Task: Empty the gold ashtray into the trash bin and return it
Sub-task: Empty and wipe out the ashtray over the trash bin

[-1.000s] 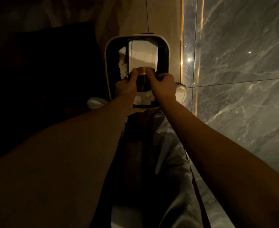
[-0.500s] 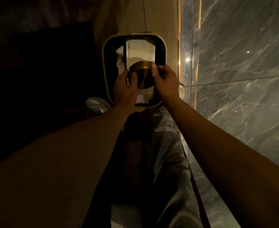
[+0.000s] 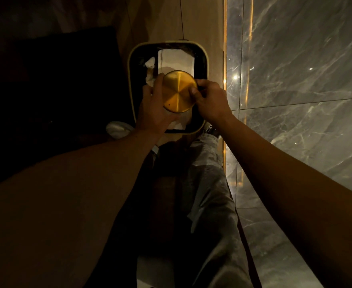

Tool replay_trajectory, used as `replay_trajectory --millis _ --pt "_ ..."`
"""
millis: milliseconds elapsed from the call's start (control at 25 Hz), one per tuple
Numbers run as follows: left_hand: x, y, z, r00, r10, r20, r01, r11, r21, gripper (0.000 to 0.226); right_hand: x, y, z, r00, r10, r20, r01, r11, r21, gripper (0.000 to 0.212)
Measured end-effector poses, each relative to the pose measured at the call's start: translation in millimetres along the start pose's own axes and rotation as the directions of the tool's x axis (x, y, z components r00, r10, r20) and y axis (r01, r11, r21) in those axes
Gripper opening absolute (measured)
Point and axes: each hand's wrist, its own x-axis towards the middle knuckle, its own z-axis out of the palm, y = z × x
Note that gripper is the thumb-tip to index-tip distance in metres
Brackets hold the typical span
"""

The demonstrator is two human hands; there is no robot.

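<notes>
Over the last second the gold ashtray has turned from edge-on to showing a full round brushed face toward the camera, so it now looks tipped over above the open trash bin. Both hands clamp it by the rim, the left hand on one side, the right hand opposite. White paper lies in the bin below. The dumping seems under way; carrying the ashtray back remains.

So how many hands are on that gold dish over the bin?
2. The left hand holds the left edge of the gold ashtray; the right hand pinches its right edge. Both hold it above the open trash bin.
</notes>
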Motion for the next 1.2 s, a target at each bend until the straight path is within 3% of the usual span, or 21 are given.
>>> replay_trajectory --millis 200,320,600,720,800,1000,1120,1200 --pt "7.5 0.5 -0.9 0.991 0.133 0.003 -0.132 0.983 0.127 0.113 -1.8 -1.2 -10.0 0.998 -0.051 0.023 0.051 0.998 -0.029 0.030" --pt "8.8 1.7 -4.2 0.983 0.179 0.046 -0.184 0.966 0.182 0.114 -4.5 -2.1 -15.2 0.987 -0.155 0.036 0.158 0.983 -0.093 0.027" --pt "17.3 5.1 -5.2 0.978 0.192 0.085 -0.197 0.979 0.055 0.112 -7.4 3.3 -12.5 0.956 -0.288 -0.049 0.262 0.918 -0.297 0.042" --pt "20.4 4.4 -7.4 0.987 0.130 0.094 -0.139 0.985 0.098 0.117 -12.3 -1.4 -14.6 0.793 -0.609 -0.016 0.535 0.708 -0.460 0.047" --pt "23.4 3.2 -9.5 0.988 0.133 0.080 -0.140 0.986 0.094 0.117 -11.6 -2.1 -18.0 0.681 -0.730 0.057 0.648 0.564 -0.512 0.048" --pt "26.3 6.3 -11.5 0.988 0.128 0.084 -0.137 0.984 0.115 0.112 -3.1 7.5 -16.7 0.645 -0.660 0.385 0.735 0.396 -0.551 0.053" --pt "28.4 6.0 -12.1 0.985 0.149 0.091 -0.158 0.982 0.100 0.107 -2.3 9.3 -14.8 0.698 -0.663 0.272 0.673 0.476 -0.566 0.052" --pt "24.8 3.8 -12.2 0.985 0.143 0.092 -0.153 0.982 0.111 0.105 -2.1 10.5 -11.2 0.701 -0.637 0.321 0.682 0.465 -0.565 0.052"
